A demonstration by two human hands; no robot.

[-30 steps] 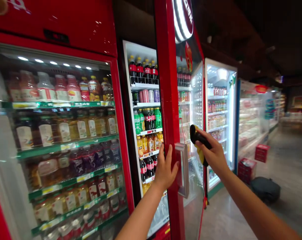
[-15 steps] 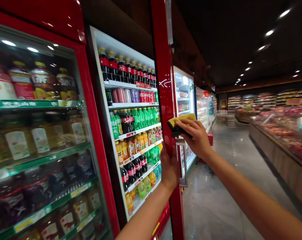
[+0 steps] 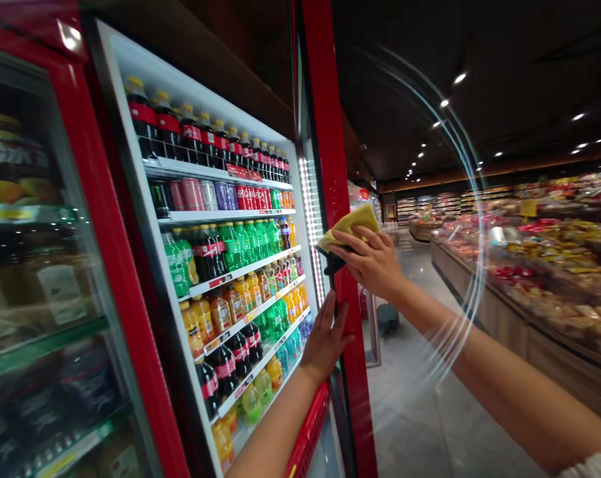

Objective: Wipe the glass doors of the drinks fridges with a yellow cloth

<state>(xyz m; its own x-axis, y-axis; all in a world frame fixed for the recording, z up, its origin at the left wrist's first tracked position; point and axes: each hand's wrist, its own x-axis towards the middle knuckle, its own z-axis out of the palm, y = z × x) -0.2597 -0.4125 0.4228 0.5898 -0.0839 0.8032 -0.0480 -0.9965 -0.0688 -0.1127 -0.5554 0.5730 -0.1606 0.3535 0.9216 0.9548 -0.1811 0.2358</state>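
Note:
A red cooler door (image 3: 325, 113) stands swung open, its edge toward me. My right hand (image 3: 372, 259) presses a yellow and black cloth (image 3: 358, 219) against the red frame of the door. Lower down, my left hand (image 3: 326, 342) lies on the door's edge with its fingers spread and nothing in its palm that I can see. Behind the door, the lit cooler holds shelves of drinks, with dark bottles (image 3: 168, 129) with red labels on top and green bottles (image 3: 233, 242) further down.
Another red-framed cooler (image 3: 88, 199) with a closed glass door stands at the left. At the right, a long display counter (image 3: 519, 312) bears packaged goods beside the grey aisle floor (image 3: 429, 425). A dark object (image 3: 388, 318) stands on the floor behind the door.
The view has shifted, showing more of the open cooler and the counter. My left hand's fingers are more spread on the door edge. The cloth now shows more of its yellow side.

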